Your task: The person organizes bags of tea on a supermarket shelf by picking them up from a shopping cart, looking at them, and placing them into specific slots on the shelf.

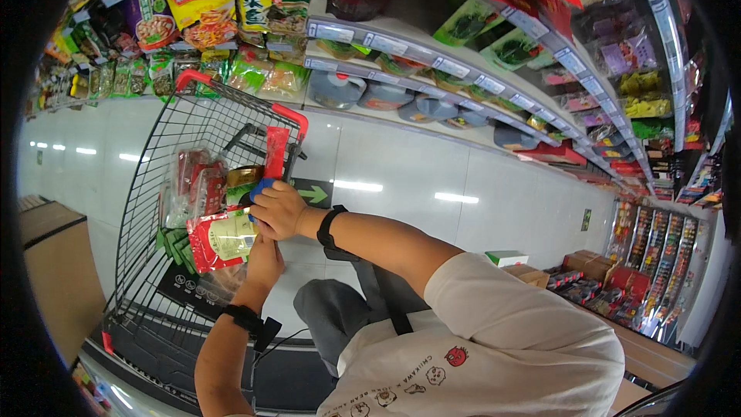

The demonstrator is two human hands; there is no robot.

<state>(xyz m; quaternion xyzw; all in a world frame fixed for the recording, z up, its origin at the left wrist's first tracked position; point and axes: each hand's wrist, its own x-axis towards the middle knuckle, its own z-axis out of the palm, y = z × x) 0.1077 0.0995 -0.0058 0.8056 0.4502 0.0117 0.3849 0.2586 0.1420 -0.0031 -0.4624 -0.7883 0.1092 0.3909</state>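
A metal wire shopping cart (147,156) with red corner guards stands before me. My left hand (265,263) grips the right edge of a red and cream plastic food packet (223,237), held over the cart. My right hand (279,210) is closed at the packet's upper right edge, just above my left hand; its fingertips are partly hidden. A blue part (261,190) and a red strip (277,152) show beside its knuckles. Inside the cart lie clear packs with red labels (207,188), green packets (176,246) and a gold and green pack (243,179).
Shelves (405,49) with bagged foods and large grey-capped jugs (336,90) run along the top and right. Cardboard boxes (55,278) stand left of the cart. A green arrow marker (312,192) lies on the tiled floor. More boxes (590,263) and goods stand at the right.
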